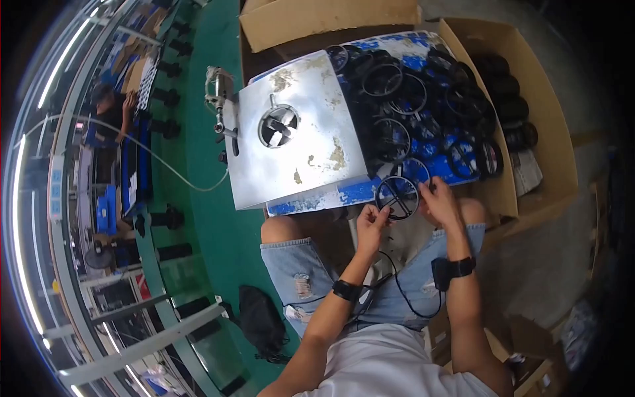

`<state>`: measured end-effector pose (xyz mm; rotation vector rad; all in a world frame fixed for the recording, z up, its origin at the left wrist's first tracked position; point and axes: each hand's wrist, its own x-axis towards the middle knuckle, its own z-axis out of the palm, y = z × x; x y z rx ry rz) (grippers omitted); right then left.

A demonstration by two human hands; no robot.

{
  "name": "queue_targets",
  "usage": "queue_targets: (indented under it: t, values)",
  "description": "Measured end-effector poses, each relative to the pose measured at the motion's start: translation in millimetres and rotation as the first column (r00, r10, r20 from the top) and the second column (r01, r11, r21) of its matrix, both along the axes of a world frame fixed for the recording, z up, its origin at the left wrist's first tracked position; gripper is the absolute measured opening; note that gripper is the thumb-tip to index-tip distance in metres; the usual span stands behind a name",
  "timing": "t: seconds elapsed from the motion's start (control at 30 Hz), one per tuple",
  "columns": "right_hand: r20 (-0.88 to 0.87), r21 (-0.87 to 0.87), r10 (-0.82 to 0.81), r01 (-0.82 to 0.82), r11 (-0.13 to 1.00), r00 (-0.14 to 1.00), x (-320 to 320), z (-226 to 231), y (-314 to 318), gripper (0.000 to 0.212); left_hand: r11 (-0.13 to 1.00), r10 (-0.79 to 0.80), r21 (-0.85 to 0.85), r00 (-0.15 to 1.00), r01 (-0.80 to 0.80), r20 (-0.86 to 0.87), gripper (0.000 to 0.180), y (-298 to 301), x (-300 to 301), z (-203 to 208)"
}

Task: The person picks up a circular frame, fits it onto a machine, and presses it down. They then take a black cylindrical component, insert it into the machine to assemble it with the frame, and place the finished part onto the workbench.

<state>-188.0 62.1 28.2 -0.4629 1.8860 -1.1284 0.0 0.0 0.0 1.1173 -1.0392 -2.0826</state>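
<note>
A round black ring with thin crossbars (pixel 389 206) is held up over my lap, in front of the blue work surface. My left hand (pixel 371 229) pinches its lower left edge between thumb and fingers. At the ring's right edge my right hand (pixel 441 204) is closed, its fingertips on the rim. Just beyond lies a heap of similar black rings (pixel 383 79), some overlapping. To the left of the heap stands a silver metal box-like fixture (pixel 311 155) with a round opening (pixel 278 126) in its top, dark and light parts showing inside.
An open cardboard box (pixel 555 165) with stacked black round parts (pixel 506 86) stands at the right. Another cardboard piece (pixel 331 25) lies behind. A valve with a hose (pixel 219 99) is beside the fixture. Far left, a person (pixel 109 109) sits along a green-framed line; a black bag (pixel 260 321) hangs nearby.
</note>
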Motion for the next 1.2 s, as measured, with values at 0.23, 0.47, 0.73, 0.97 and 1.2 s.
queue_targets:
  t: [0.23, 0.47, 0.73, 0.97, 1.2]
  values:
    - [-0.194, 0.005, -0.103, 0.106, 0.994, 0.976, 31, 7, 1, 0.033, 0.992, -0.128, 0.021, 0.992, 0.128, -0.012, 0.026, 17, 81, 10]
    - [-0.145, -0.017, -0.133, 0.132, 0.991, 0.98, 28, 27, 24, 0.036, 0.998, -0.012, 0.064, 0.997, 0.017, -0.07, 0.026, 17, 131, -2]
    - [-0.241, 0.09, -0.105, 0.13, 0.987, 0.965, 38, 40, 16, 0.035, 0.995, -0.099, 0.002, 0.995, 0.099, -0.004, 0.028, 21, 122, -21]
    - [-0.285, -0.044, -0.181, 0.176, 0.983, 0.941, 44, 38, 22, 0.034, 0.997, -0.047, 0.055, 0.999, 0.047, 0.003, 0.031, 21, 117, -13]
    - [-0.197, -0.131, -0.185, 0.161, 0.978, 0.963, 46, 32, 18, 0.032, 0.998, -0.065, 0.02, 0.998, 0.065, -0.011, 0.029, 23, 117, -19]
